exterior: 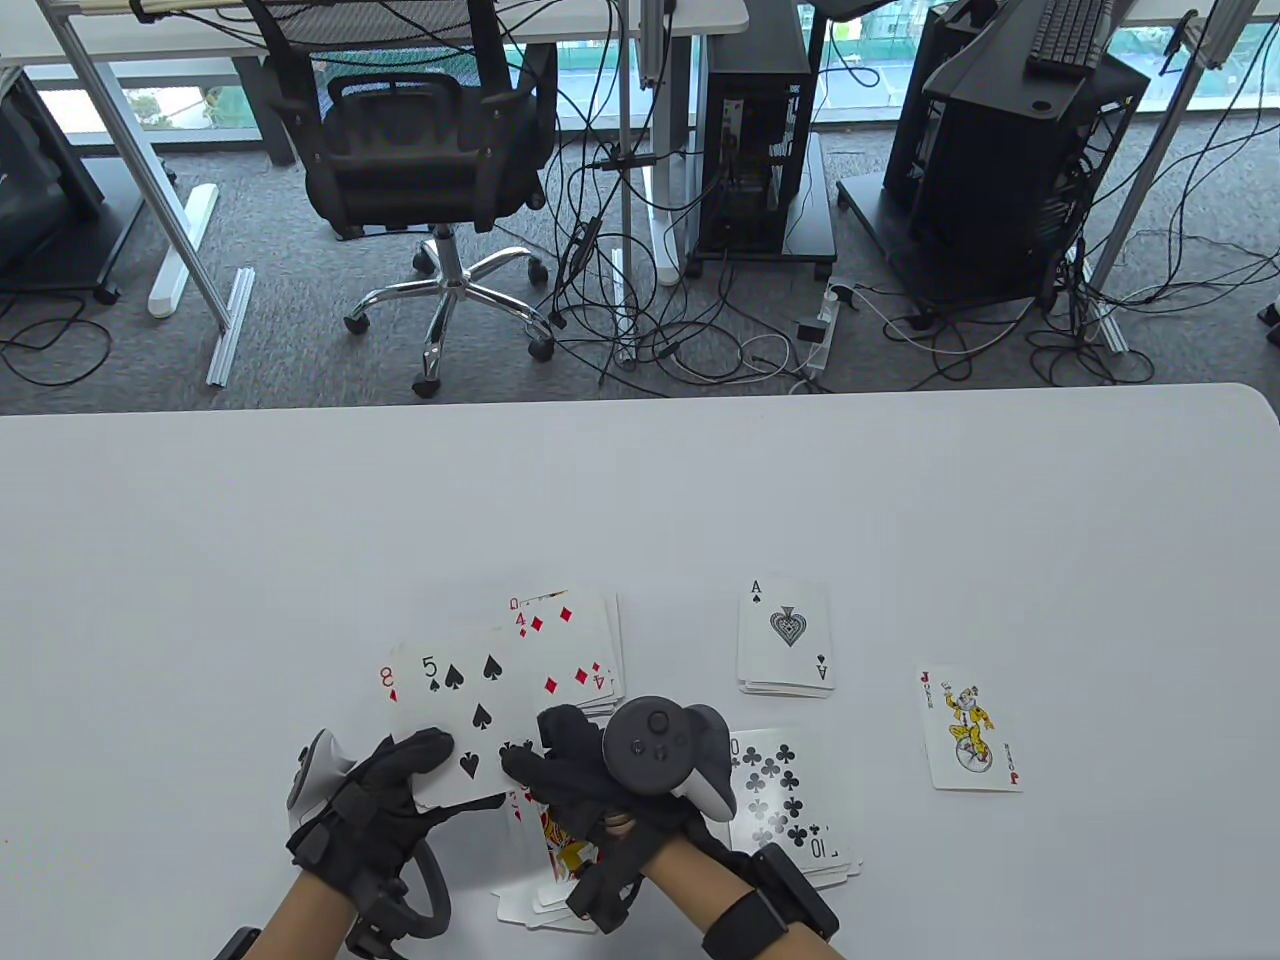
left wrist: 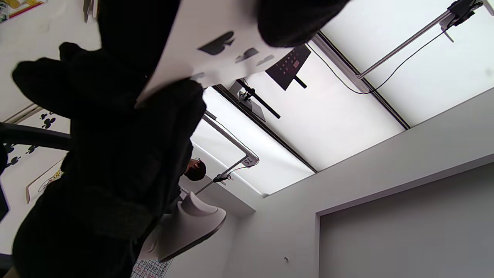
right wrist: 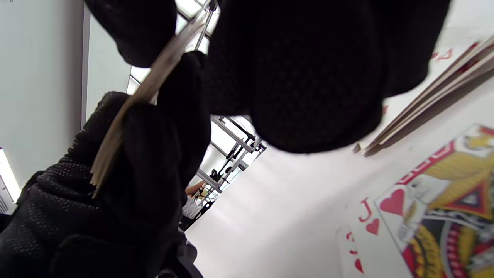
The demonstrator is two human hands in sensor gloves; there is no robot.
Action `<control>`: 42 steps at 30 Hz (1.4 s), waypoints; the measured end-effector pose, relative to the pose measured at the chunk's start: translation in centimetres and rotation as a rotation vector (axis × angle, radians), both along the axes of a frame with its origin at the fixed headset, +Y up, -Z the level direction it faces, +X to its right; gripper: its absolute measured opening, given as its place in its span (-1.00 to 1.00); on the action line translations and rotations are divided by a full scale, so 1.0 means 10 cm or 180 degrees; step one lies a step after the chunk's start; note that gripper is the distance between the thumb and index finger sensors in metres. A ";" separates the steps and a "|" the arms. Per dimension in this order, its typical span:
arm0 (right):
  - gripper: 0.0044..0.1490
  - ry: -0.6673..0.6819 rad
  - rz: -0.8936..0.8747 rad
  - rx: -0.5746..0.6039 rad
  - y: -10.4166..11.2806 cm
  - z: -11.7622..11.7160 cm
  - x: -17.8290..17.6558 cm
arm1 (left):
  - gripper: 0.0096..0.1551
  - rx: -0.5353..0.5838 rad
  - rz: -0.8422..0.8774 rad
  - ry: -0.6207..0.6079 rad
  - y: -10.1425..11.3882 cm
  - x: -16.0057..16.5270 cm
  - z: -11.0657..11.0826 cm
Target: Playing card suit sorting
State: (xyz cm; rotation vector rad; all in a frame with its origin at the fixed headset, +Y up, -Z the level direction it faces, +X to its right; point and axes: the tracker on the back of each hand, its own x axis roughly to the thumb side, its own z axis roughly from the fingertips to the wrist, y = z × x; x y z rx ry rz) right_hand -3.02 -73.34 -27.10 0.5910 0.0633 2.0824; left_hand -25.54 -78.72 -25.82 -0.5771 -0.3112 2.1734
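My left hand (exterior: 395, 785) grips a small stack of cards (right wrist: 142, 96) held above the table, the five of spades (exterior: 470, 715) face up on top. My right hand (exterior: 545, 750) pinches that card's near right corner; its spade pips (left wrist: 216, 50) show from below. On the table lie a diamonds pile (exterior: 575, 635) behind the held cards, a spades pile topped by the ace (exterior: 787, 637), a clubs pile topped by the ten (exterior: 790, 800) and a hearts pile with the jack (right wrist: 436, 200) under my right wrist. A red eight (exterior: 388, 682) peeks out left of the five.
A joker (exterior: 968, 727) lies alone face up to the right of the piles. The white table (exterior: 300, 520) ends at a far edge, with an office chair (exterior: 430, 150), cables and computer towers beyond it.
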 end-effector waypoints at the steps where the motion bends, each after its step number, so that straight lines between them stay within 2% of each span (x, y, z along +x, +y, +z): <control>1: -0.39 -0.0078 -0.0154 0.0015 -0.01 0.00 0.01 | -0.41 0.0003 -0.0050 0.0012 -0.01 -0.01 0.00; 4: -0.48 -0.0169 -0.0281 -0.0032 -0.01 -0.02 0.04 | -0.41 -0.0016 -0.0019 -0.0018 -0.01 0.01 0.00; 9: -0.51 -0.0282 -0.0068 0.0113 0.03 -0.08 0.15 | -0.41 -0.0006 -0.0058 -0.0047 -0.02 0.01 0.00; 13: -0.51 -0.0331 -0.0278 -0.0200 0.05 -0.21 0.33 | -0.41 0.0006 0.0003 -0.0028 -0.01 0.01 0.00; 15: -0.52 -0.0544 -0.0477 -0.0395 0.08 -0.29 0.49 | -0.41 0.0023 0.0015 -0.0036 0.00 0.01 -0.01; 18: -0.52 -0.0725 -0.0487 -0.0353 0.18 -0.42 0.71 | -0.41 0.0011 0.0028 -0.0026 -0.01 0.01 0.00; 23: -0.52 -0.1218 0.0034 -0.0014 0.36 -0.70 1.22 | -0.41 0.0025 0.0041 -0.0028 0.00 0.01 -0.01; 26: -0.52 -0.1520 0.0413 -0.0021 0.36 -0.83 1.50 | -0.41 0.0029 0.0041 -0.0022 0.00 0.01 -0.01; 30: -0.52 -0.1788 0.0952 -0.0114 0.25 -0.92 1.79 | -0.41 0.0032 0.0049 -0.0024 0.00 0.01 -0.01; 32: -0.52 -0.1848 0.1256 -0.0288 0.15 -0.95 1.91 | -0.41 0.0035 0.0049 -0.0024 0.00 0.01 -0.01; 37: -0.50 -0.2118 0.1657 -0.0535 -0.07 -0.94 2.03 | -0.41 0.0024 0.0044 -0.0023 0.00 0.01 -0.01; 42: -0.47 -0.2247 0.2297 -0.0570 -0.18 -0.95 2.04 | -0.41 0.0023 0.0042 -0.0022 0.00 0.01 -0.01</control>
